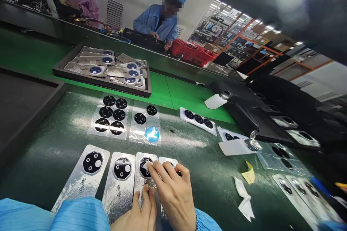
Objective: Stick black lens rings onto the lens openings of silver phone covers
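Several silvery phone back covers (pixel 118 195) with black octagonal camera plates lie in a row before me. On the one second from the right, the fingers of my right hand (pixel 173 191) pinch a small white wipe (pixel 145 166) against the camera plate (pixel 142 171). A thin dark pen-like thing (pixel 179 174) pokes out between that hand's fingers; most of it is hidden. My left hand (pixel 141 211) rests with outstretched fingers on the same cover, below the plate. The rightmost cover (pixel 162 160) is largely behind my right hand.
Clear sheets of black octagonal stickers (pixel 112 112) lie ahead, one bearing a blue round piece (pixel 152 134). Beyond stands a dark tray (pixel 101 87) of stacked covers. At right are metal-lidded white bottles (pixel 233 147), a crumpled wipe (pixel 243 195) and more covers (pixel 294 198). Two people sit opposite.
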Motion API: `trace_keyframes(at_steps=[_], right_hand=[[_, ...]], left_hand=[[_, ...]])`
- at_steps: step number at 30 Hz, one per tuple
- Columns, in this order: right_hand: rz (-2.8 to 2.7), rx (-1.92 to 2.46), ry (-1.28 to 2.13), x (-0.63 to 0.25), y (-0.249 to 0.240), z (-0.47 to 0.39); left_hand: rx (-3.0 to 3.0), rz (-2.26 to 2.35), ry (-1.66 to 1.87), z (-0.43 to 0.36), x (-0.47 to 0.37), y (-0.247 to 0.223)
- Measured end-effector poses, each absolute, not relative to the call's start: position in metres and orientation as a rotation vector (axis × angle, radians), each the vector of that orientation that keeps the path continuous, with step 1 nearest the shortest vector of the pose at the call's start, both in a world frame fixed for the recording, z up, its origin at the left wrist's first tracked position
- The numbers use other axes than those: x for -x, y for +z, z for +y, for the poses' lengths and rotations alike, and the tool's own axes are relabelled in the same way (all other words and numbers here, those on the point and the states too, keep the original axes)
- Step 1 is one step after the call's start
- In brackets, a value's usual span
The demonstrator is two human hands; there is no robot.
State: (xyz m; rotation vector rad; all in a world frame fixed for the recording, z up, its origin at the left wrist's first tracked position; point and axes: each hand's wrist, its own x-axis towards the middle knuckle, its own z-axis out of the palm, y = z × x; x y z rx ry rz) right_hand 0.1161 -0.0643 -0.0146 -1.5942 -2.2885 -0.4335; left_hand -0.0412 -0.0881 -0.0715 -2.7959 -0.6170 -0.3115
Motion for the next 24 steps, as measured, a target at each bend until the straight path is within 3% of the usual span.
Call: trace_keyframes(at_steps=[24], right_hand=[[-2.291,1.602,-0.427,-0.1181,-0.0145,-0.0642]], left_hand=[[2.721,-0.649,-0.371,-0.0885,0.0388,-0.0754]])
